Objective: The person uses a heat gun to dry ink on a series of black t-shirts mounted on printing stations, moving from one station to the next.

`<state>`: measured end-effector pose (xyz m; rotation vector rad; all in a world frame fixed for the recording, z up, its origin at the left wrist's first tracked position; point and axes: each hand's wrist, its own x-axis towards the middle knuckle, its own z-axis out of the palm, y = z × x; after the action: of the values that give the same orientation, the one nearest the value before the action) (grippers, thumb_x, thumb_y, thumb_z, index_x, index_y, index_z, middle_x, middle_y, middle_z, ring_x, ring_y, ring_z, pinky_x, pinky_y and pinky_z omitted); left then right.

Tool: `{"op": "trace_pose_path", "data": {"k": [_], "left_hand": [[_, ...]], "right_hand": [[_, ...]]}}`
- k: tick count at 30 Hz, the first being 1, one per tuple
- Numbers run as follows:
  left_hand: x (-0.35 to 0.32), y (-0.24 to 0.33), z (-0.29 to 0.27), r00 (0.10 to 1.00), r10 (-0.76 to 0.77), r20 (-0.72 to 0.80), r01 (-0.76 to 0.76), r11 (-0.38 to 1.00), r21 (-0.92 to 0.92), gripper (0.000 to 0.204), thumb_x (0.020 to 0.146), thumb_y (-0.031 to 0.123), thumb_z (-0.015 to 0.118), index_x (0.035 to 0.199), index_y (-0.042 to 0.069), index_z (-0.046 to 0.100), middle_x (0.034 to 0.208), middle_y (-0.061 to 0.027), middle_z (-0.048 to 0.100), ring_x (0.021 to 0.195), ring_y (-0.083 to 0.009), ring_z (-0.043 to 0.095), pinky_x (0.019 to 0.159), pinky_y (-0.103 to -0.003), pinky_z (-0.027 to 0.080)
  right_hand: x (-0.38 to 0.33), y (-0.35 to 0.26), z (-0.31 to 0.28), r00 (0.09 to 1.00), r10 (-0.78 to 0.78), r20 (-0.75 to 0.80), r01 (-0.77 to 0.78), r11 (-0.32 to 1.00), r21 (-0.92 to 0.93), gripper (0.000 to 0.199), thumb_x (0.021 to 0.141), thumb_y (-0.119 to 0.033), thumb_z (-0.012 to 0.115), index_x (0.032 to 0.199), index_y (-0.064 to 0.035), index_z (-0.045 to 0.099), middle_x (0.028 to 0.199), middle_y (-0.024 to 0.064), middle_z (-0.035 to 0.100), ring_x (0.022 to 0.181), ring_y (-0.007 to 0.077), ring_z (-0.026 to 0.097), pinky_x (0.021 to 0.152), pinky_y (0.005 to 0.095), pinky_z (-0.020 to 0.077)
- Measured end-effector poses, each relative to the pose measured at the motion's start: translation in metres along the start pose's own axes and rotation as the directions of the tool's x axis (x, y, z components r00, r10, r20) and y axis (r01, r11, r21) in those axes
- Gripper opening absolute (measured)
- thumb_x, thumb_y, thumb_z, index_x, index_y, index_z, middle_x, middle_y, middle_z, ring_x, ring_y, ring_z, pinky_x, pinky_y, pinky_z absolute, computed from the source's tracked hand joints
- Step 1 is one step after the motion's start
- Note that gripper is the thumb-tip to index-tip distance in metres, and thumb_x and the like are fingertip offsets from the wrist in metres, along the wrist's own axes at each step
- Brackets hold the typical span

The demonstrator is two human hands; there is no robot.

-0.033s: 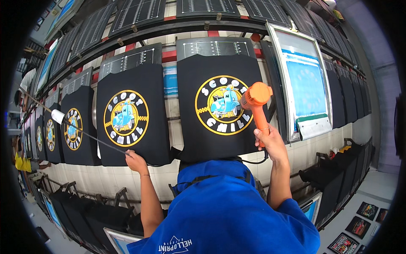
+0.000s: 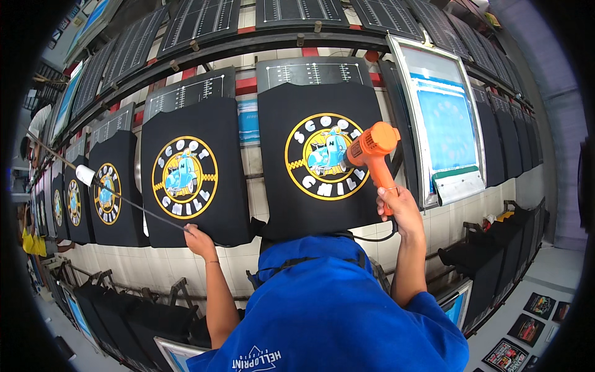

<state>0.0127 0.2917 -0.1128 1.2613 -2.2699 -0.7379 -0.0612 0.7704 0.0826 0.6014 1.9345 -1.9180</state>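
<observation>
My right hand (image 2: 401, 208) is wrapped round the handle of an orange heat gun (image 2: 375, 140). Its nozzle points down and left at the right part of a round scooter print (image 2: 323, 156), above a black T-shirt (image 2: 316, 214) stretched over a flat board; whether it touches cannot be made out. My left hand (image 2: 199, 240) is closed on a dark cord (image 2: 149, 214), near the lower edge of the neighbouring black T-shirt (image 2: 229, 186) with the same print. From there the cord runs up and left to a white cylindrical piece (image 2: 85, 174).
More printed shirts (image 2: 111, 226) on boards line up to the left. A framed printing screen (image 2: 427, 124) with a squeegee (image 2: 458, 185) leans right of the heat gun. Bare marked boards (image 2: 304, 12) stand beyond a metal rail (image 2: 266, 38). Dark covered boards (image 2: 489, 266) stand behind me.
The heat gun's nozzle has swung left and slightly down over the print, showing more of its barrel. My left hand still grips the cord. The whole view has shifted a little.
</observation>
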Motion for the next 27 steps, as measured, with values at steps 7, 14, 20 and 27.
{"op": "trace_pose_path", "data": {"k": [7,14,20,27], "left_hand": [[0.021,-0.020,-0.016,0.996,0.043,0.077,-0.037,0.996,-0.079,0.039,0.098,0.027,0.043,0.086,-0.005,0.062,0.081,-0.0210,0.064,0.075,-0.0375,0.060,0.070,-0.044,0.044],[0.029,-0.019,-0.007,0.978,0.198,0.060,-0.205,0.968,0.146,0.038,0.097,0.027,0.044,0.088,-0.006,0.061,0.085,-0.0226,0.061,0.087,-0.0400,0.054,0.080,-0.049,0.039],[0.029,-0.010,-0.001,0.981,0.188,0.048,-0.194,0.936,0.293,0.037,0.097,0.028,0.044,0.089,-0.005,0.059,0.087,-0.0219,0.059,0.089,-0.0405,0.052,0.080,-0.049,0.038],[0.028,-0.005,-0.001,0.977,0.209,0.049,-0.214,0.930,0.297,0.037,0.097,0.028,0.044,0.085,-0.004,0.058,0.087,-0.0217,0.059,0.088,-0.0407,0.053,0.077,-0.049,0.038]], "right_hand": [[-0.002,-0.008,0.002,0.997,0.072,-0.014,-0.070,0.993,0.090,0.026,0.090,-0.027,0.067,0.100,-0.0055,0.057,0.068,-0.0015,0.055,0.056,0.0074,0.055,0.046,0.0206,0.0433],[0.001,-0.012,0.013,0.997,0.072,-0.022,-0.070,0.994,0.081,0.024,0.091,-0.027,0.066,0.099,-0.0064,0.057,0.070,-0.0021,0.055,0.058,0.0069,0.056,0.047,0.0204,0.0430],[0.003,-0.011,0.025,0.995,0.048,-0.087,-0.044,0.998,0.047,0.024,0.091,-0.028,0.066,0.097,-0.0066,0.057,0.070,-0.0021,0.054,0.058,0.0070,0.056,0.047,0.0206,0.0434],[0.000,-0.016,0.036,0.995,0.060,-0.080,-0.057,0.998,0.041,0.024,0.091,-0.026,0.067,0.098,-0.0057,0.057,0.068,-0.0026,0.054,0.057,0.0069,0.056,0.047,0.0207,0.0435]]}}
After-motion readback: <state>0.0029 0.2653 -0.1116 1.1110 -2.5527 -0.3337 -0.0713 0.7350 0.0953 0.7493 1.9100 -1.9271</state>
